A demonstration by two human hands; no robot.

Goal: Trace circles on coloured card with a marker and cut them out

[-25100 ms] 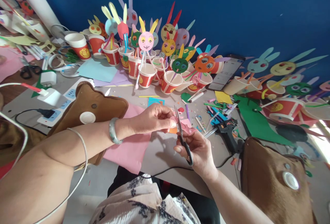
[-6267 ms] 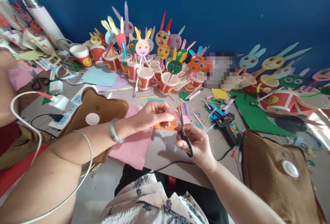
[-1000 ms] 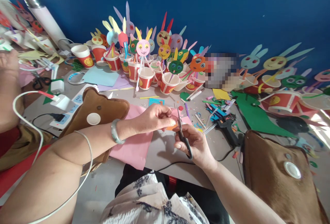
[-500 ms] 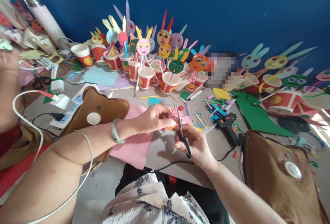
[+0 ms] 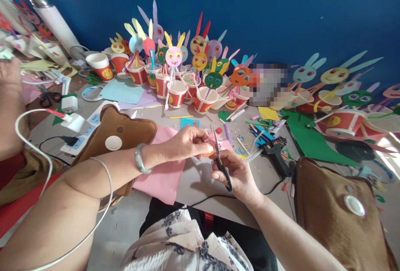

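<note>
My left hand (image 5: 186, 142), with a bangle at its wrist, pinches a small orange piece of paper (image 5: 207, 154), mostly hidden by the fingers. My right hand (image 5: 239, 175) grips a pair of scissors (image 5: 221, 166) with dark handles, its blades pointing up and away from me. The blades stand right beside the orange piece and my left fingertips; whether they touch the paper I cannot tell. Under my left forearm and hand lies a sheet of pink paper (image 5: 165, 167). Small paper scraps are scattered beyond my hands.
Paper cups (image 5: 176, 94) with rabbit-faced paper figures line the blue wall. A black glue gun (image 5: 276, 158) lies right of my hands. Brown plush pouches (image 5: 337, 217) flank me at right and left (image 5: 128, 123). A power strip (image 5: 84, 131) and another person's arm (image 5: 11, 108) are at left.
Almost nothing differs. Both hands stay in place with the paper and the scissors; the other person's hand at the left has shifted slightly.
</note>
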